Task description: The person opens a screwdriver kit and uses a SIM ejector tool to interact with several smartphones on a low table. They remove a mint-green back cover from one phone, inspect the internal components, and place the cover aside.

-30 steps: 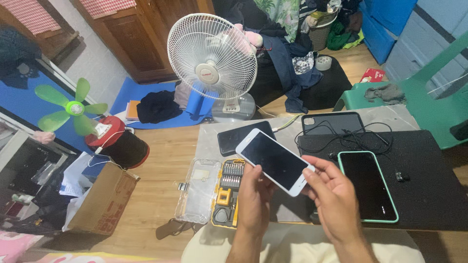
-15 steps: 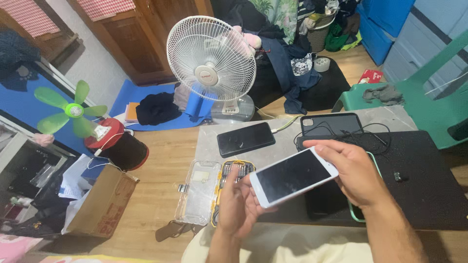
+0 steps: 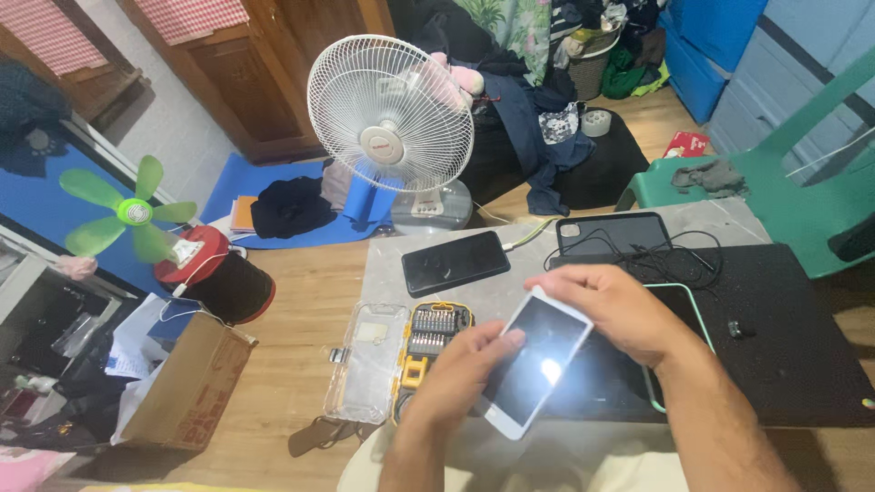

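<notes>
A white smartphone with a dark screen sits tilted between both my hands above my lap. My right hand covers its upper end from the right. At its lower left edge is my left hand, thumb on the glass. Just left of the hands lies an open screwdriver bit set with a clear lid. A black phone rests face up farther back on the grey mat. A phone with a green rim lies partly hidden under my right hand.
A black work mat carries a dark phone case, black cables and a small black part. A white standing fan is behind the table. At left are a cardboard box and a green fan.
The white phone has turned from lying across to standing more lengthwise. My left hand rose from below and took its lower edge; my right hand shifted left onto its top.
</notes>
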